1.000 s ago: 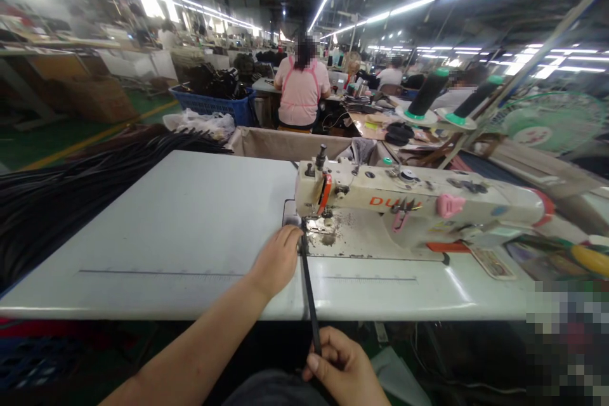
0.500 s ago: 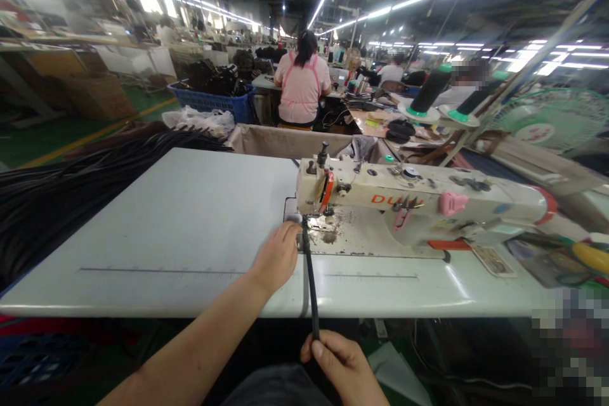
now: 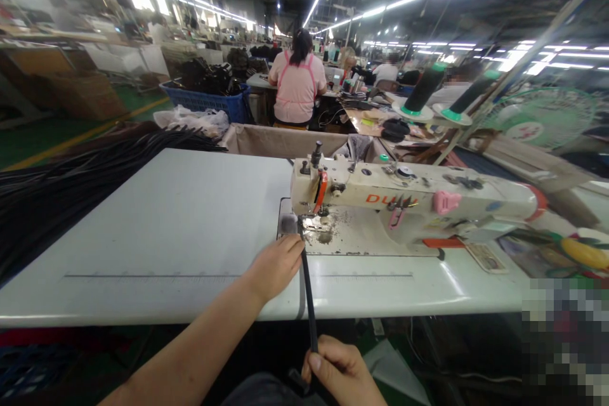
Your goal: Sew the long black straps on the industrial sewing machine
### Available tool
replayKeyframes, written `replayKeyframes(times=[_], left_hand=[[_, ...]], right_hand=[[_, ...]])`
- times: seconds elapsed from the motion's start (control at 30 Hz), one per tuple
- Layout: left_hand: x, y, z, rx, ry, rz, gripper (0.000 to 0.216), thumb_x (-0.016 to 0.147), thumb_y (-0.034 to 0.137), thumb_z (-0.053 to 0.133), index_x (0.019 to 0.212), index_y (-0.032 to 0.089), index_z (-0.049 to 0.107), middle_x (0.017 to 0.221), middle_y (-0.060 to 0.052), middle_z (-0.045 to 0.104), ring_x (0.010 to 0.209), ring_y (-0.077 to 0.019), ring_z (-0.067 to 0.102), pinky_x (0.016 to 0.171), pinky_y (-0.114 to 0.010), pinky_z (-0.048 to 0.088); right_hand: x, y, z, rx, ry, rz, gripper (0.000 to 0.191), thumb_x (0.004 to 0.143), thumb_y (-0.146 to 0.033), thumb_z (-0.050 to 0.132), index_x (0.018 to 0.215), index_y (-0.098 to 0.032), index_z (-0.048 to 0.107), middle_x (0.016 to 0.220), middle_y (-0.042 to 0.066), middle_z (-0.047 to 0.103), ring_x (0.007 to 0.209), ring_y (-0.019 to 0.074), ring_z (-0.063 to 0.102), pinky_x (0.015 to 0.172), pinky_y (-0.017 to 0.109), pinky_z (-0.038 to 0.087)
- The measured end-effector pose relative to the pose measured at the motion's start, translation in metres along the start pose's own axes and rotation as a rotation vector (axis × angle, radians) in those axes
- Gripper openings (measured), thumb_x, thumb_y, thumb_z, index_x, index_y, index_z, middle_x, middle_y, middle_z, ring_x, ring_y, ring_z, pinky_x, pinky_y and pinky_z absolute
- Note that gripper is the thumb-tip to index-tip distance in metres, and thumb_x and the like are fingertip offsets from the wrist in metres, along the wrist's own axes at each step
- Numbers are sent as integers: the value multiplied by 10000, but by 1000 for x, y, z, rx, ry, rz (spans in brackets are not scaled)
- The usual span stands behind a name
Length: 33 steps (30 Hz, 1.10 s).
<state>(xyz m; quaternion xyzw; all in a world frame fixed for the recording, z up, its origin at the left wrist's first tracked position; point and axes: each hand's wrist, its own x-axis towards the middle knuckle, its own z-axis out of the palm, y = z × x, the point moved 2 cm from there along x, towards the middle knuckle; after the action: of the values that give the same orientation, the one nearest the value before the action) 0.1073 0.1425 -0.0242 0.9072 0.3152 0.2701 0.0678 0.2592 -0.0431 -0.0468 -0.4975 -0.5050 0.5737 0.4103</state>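
Observation:
A narrow black strap (image 3: 309,301) runs from under the sewing machine's (image 3: 361,193) needle area toward me and over the table's front edge. Just in front of the presser foot, my left hand (image 3: 280,266) is closed on the strap, its fingertips at the strap's left side. Below the table edge, my right hand (image 3: 340,365) pinches the same strap between thumb and fingers. A short dark end (image 3: 299,382) pokes out beside the right fingers. The needle itself is too small to make out.
The white table (image 3: 190,216) carries a printed ruler line. Many black strips (image 3: 95,184) hang at its left. Behind stand a fabric-lined bin (image 3: 285,138) and a blue basket (image 3: 204,101). Black thread cones (image 3: 423,90) rise at right. A person in pink (image 3: 295,85) sits ahead.
My left hand has drawn back slightly from the needle area toward me. The right hand has lowered a little, and a strap end now shows beside it. The whole view has shifted slightly.

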Motion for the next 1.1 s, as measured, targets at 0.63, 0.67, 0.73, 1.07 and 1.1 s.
replayKeyframes(times=[0.63, 0.67, 0.73, 1.07, 1.1], left_hand=[[6, -6, 13, 127, -51, 15, 373, 1023, 145, 466, 1392, 145, 521, 1381, -143, 622, 1395, -294, 556, 1223, -481, 462], [6, -5, 12, 129, -44, 8, 370, 1022, 145, 466, 1388, 146, 524, 1382, -145, 622, 1386, -290, 565, 1217, -478, 469], [7, -5, 12, 128, -31, -7, 362, 1021, 144, 465, 1376, 164, 533, 1392, -142, 618, 1367, -279, 583, 1205, -471, 483], [4, -1, 4, 94, -20, 15, 272, 1000, 111, 508, 1229, 195, 627, 1258, -122, 686, 1199, -263, 675, 1083, -453, 574], [4, 0, 3, 96, -18, 19, 261, 998, 109, 510, 1212, 197, 631, 1252, -120, 686, 1188, -261, 680, 1071, -447, 581]], right_hand=[[2, -13, -1, -6, -70, 32, 536, 959, -676, 629, 799, -215, 852, 767, 64, 703, 745, 200, 633, 783, 315, 491], [2, -12, -1, -14, -75, 28, 541, 963, -678, 621, 806, -214, 854, 769, 67, 706, 750, 203, 638, 779, 313, 489], [2, -10, -2, -30, -91, 16, 553, 970, -686, 603, 823, -217, 858, 771, 72, 717, 764, 210, 652, 771, 311, 486], [1, -14, -1, 13, -107, -20, 495, 949, -669, 650, 827, -242, 870, 792, 58, 683, 784, 201, 625, 767, 310, 458], [2, -14, -1, 27, -103, -28, 475, 941, -655, 671, 824, -239, 867, 806, 58, 681, 796, 203, 627, 774, 312, 459]])
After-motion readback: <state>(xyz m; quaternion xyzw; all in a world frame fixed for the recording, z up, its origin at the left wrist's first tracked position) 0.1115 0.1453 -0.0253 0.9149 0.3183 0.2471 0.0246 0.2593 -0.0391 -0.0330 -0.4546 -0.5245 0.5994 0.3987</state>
